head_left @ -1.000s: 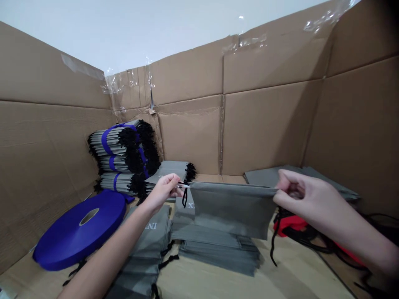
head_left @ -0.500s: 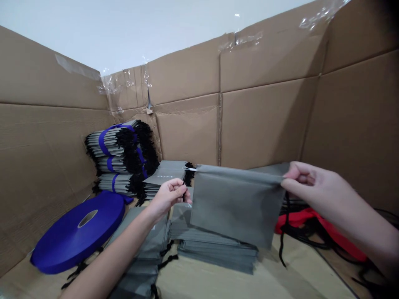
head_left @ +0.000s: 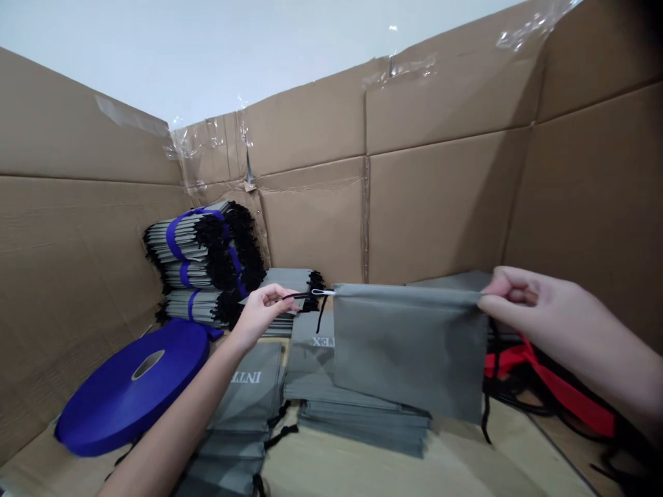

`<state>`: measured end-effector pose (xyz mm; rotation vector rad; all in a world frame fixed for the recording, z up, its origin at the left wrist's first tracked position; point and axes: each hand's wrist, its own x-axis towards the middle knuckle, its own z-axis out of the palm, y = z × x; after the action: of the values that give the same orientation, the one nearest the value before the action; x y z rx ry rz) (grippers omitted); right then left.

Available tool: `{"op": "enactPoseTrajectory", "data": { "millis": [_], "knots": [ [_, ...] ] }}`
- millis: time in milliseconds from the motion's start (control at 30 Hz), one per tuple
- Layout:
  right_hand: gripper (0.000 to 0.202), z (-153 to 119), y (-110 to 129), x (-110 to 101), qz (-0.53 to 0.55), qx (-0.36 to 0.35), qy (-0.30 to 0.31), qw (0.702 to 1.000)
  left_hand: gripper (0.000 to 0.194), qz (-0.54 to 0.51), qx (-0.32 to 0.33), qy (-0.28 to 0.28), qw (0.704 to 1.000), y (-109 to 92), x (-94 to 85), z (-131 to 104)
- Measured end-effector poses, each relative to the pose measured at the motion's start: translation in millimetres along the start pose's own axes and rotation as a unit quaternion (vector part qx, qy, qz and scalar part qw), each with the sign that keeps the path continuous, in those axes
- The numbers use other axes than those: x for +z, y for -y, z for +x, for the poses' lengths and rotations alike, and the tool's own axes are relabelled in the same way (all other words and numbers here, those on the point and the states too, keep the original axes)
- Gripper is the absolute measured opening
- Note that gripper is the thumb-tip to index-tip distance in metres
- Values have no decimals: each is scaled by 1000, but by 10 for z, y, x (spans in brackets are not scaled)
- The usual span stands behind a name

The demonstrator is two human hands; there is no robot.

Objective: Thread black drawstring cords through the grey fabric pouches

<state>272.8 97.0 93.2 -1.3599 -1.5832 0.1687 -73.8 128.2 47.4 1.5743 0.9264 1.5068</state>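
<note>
Counts by kind. Hands, two: left (head_left: 263, 312) and right (head_left: 525, 298). Grey drawstring pouch (head_left: 409, 345) held up between them, one. White threading loop (head_left: 322, 293), one. Blue ribbon roll (head_left: 111, 397), one. Strapped pouch bundles (head_left: 182, 240), three in the nearer column; those behind overlap and cannot be counted reliably. Blue bands (head_left: 175, 236), one around each of these three. Loose pouch piles (head_left: 362, 428), at least four; single pouches within them too closely layered to count. Red strap (head_left: 580, 402), at least one. Black cords (head_left: 485, 417), several, exact number indeterminable.
</note>
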Motion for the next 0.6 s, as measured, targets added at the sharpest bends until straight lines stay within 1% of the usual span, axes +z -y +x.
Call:
{"op": "enactPoseTrajectory", "data": {
  "millis": [100, 200, 300, 400, 467, 533, 600],
  "knots": [
    [20, 9, -24, -11, -3, 32, 26, 999, 29, -8, -3, -1, 1000, 2, -55, 19],
    [20, 21, -52, -16, 8, 39, 28, 999, 32, -33, -5, -2, 999, 23, -105, 39],
    [21, 30, -77, -17, 28, 48, 30, 998, 34, -54, -5, 10, 998, 22, -128, 32],
    [21, 39, -82, -19, 23, 49, 21, 998, 33, -51, -9, 45, 998, 3, -102, -6],
    [22, 44, -74, -22, 19, 51, 13, 998, 32, -33, -11, 77, 996, -7, -49, -40],
    [22, 43, -66, -23, 22, 52, 7, 998, 28, 0, -17, 113, 993, -18, 31, -80],
    [22, 40, -71, -20, 28, 53, 1, 998, 21, 59, -24, 147, 987, -38, 124, -130]
  ]
}}
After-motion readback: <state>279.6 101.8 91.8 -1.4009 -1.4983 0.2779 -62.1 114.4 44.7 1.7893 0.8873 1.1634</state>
